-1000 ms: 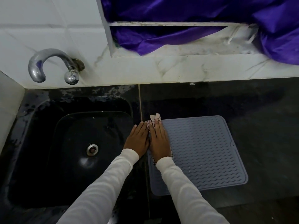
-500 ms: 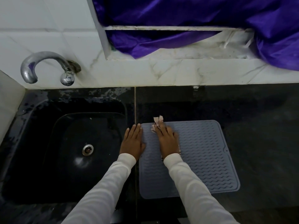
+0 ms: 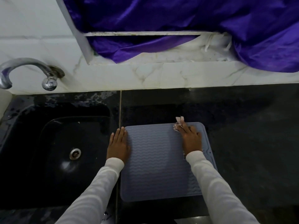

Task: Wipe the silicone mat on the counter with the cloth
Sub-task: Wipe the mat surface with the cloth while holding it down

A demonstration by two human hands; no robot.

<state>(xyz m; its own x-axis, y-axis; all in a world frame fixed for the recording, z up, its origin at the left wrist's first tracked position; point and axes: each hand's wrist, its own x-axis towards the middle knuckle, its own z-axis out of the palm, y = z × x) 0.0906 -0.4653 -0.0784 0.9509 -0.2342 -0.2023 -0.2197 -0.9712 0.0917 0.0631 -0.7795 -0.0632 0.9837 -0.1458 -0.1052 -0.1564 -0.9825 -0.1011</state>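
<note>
Mat (image 3: pixel 158 160): left hand (image 3: pixel 119 145) flat on its 9 o'clock edge, fingers straight, likely anchoring it. Right hand (image 3: pixel 191 139) presses cloth (image 3: pixel 178 123) flat at 1 o'clock corner, mid-wipe.

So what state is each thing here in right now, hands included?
Silicone mat: flat on the dark counter.
Cloth: bunched under the right hand, at the mat's far edge.
Right hand: fingers flat, pressing the cloth.
Left hand: flat on the mat's left edge.
Tap: no water seen running.
Sink: nothing visible in it.
</note>
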